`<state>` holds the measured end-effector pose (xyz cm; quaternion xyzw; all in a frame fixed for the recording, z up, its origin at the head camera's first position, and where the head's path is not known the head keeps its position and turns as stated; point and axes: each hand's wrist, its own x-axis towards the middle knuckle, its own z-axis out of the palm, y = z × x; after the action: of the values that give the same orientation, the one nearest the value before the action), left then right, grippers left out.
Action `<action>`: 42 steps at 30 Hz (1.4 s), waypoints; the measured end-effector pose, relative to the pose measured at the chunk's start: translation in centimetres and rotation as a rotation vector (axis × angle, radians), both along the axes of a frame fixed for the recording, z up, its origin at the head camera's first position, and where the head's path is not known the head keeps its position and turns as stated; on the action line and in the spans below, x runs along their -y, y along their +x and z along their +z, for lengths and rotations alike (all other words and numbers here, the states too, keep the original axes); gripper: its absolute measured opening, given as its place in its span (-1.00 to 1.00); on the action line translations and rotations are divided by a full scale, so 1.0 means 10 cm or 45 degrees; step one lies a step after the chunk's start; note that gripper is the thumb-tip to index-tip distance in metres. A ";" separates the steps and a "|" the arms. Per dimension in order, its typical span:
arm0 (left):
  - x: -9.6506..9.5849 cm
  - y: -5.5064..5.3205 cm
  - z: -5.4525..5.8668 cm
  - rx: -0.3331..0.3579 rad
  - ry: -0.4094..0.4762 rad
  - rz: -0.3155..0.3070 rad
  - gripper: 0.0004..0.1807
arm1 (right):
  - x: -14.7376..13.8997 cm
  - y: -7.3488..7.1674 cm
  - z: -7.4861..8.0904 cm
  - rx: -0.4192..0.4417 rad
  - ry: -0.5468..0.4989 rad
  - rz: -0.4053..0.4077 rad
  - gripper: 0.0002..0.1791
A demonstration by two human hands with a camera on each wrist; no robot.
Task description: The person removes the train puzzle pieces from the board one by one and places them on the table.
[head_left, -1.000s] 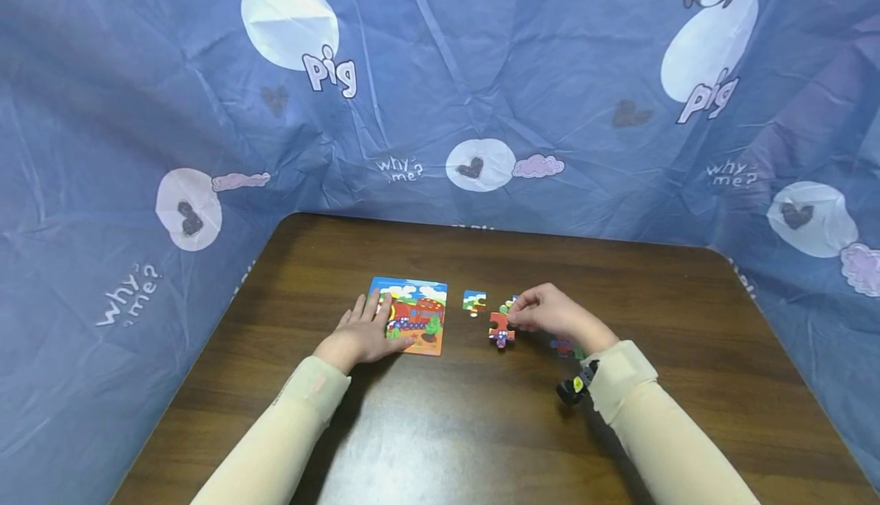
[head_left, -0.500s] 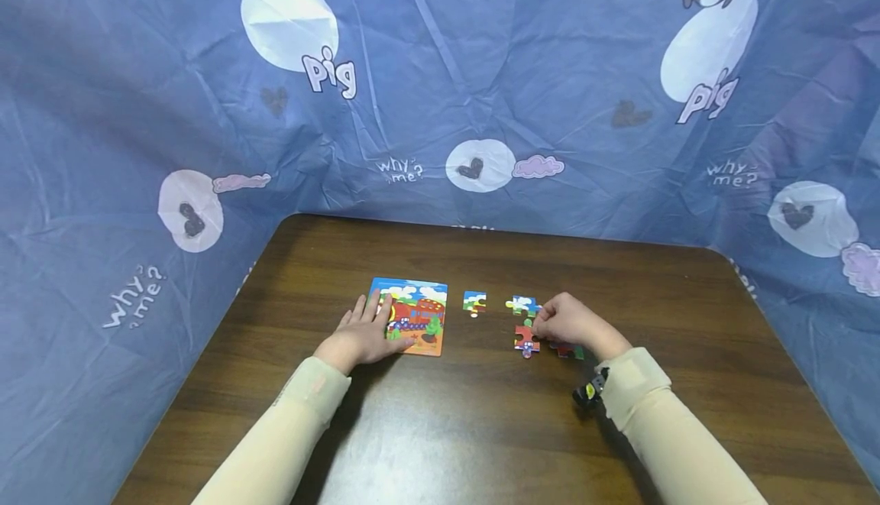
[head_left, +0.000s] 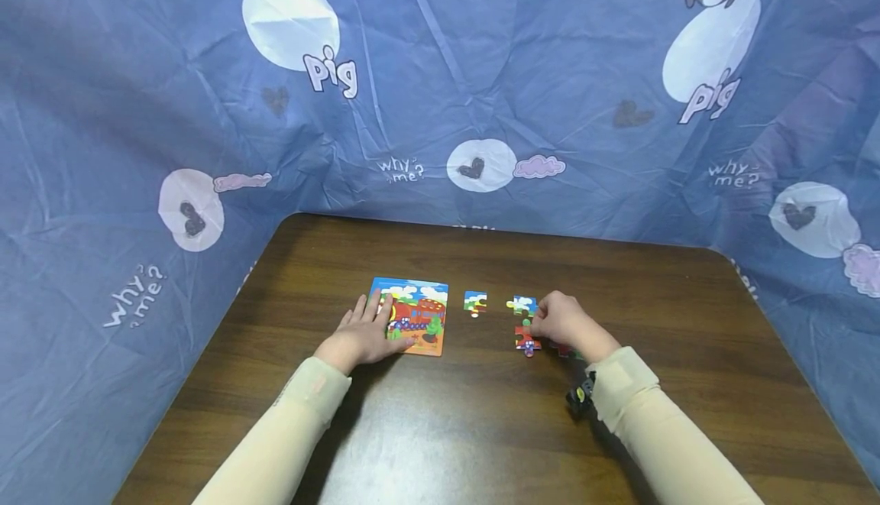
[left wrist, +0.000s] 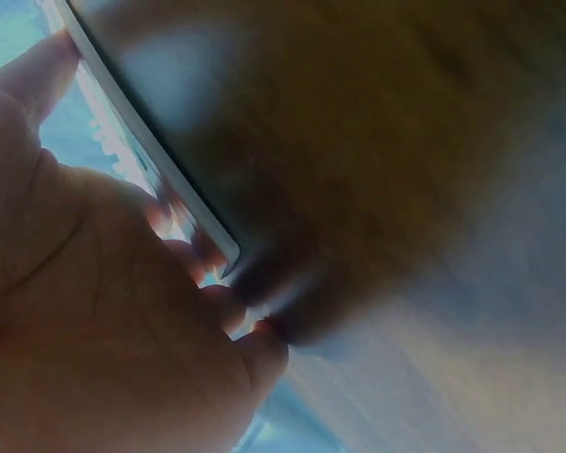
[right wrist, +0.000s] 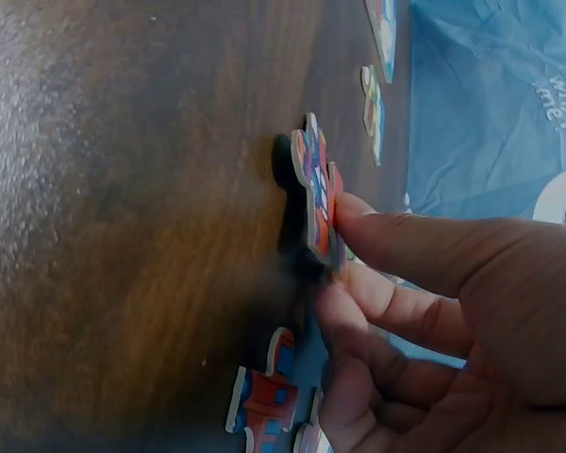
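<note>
My left hand (head_left: 363, 339) lies with straight fingers over the left part of a picture board (head_left: 429, 325) showing a red train. In the left wrist view the board's edge (left wrist: 156, 156) runs past the thumb and fingers. To the right, my right hand (head_left: 569, 323) pinches a red jigsaw piece (head_left: 524, 338) between thumb and fingers. The right wrist view shows this red piece (right wrist: 313, 184) tilted close over the table, its shadow beside it. Its top knob is right at the lower edge of a sky-and-cloud jigsaw piece (head_left: 524, 305).
Another jigsaw piece (head_left: 475, 302) lies between the board and the right hand. More red and green pieces (head_left: 569, 352) lie partly hidden under the right hand; one with blue windows (right wrist: 269, 401) shows in the right wrist view. A blue patterned cloth (head_left: 412, 108) hangs behind the wooden table (head_left: 440, 428).
My right hand has carried the red jigsaw piece rightward and slightly nearer me, to just below the sky-and-cloud piece; in the last half second it barely shifts. The left hand stays put.
</note>
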<state>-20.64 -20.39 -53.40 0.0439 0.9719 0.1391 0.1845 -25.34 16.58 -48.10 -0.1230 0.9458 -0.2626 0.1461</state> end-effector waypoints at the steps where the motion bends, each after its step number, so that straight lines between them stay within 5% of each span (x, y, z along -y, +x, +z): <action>1: 0.00 0.00 0.00 0.001 -0.003 0.001 0.19 | 0.01 0.00 -0.01 -0.013 0.007 -0.004 -0.68; 13: -0.02 0.02 0.03 -0.002 0.003 0.006 0.18 | 0.05 0.03 0.00 -0.044 0.068 -0.059 -0.64; 28: -0.01 0.03 0.05 -0.001 0.012 0.005 0.18 | 0.02 0.02 0.04 -0.056 -0.072 -0.034 -0.71; 42: 0.00 -0.02 -0.03 -0.015 -0.025 -0.005 0.18 | 0.51 0.02 0.10 -0.123 -0.240 0.061 -0.86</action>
<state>-20.84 -20.42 -53.74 0.0447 0.9743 0.1292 0.1793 -25.17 11.43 -47.06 -0.1714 0.9197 -0.3405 0.0943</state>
